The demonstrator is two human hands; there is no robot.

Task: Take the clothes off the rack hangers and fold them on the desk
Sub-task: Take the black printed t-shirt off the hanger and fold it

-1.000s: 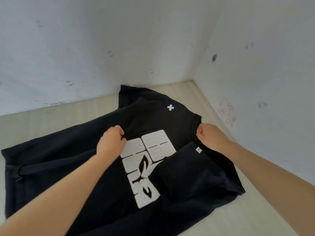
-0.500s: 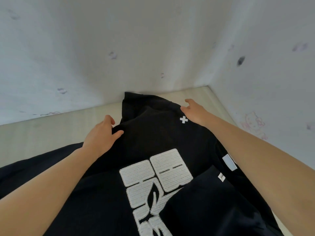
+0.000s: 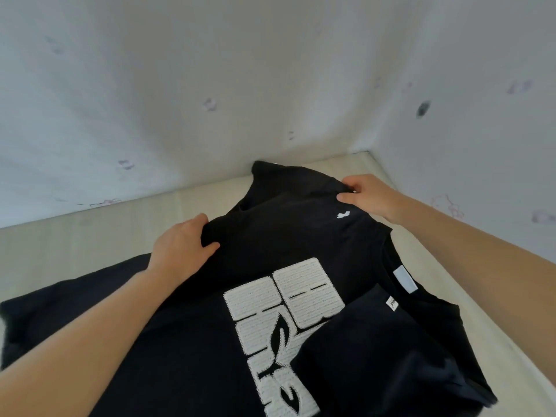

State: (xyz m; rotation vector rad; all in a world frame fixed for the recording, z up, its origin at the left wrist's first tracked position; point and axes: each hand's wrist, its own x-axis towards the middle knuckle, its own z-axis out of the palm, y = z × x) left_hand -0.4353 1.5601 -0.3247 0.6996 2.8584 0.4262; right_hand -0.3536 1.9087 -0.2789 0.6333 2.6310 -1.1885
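The black T-shirt [image 3: 270,284] lies across the worktop [image 3: 90,233]. Your left hand [image 3: 180,245] pinches its sleeve at 10 o'clock, your right hand [image 3: 367,195] at 1 o'clock: fold it inward evenly, keeping the edge taut.

Walls [image 3: 210,85] block far and right, bare desk [image 3: 75,242] left

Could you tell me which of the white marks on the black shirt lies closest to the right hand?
The small white mark on the black shirt, just below the right hand. The big white block print and the white tags lie nearer the person.
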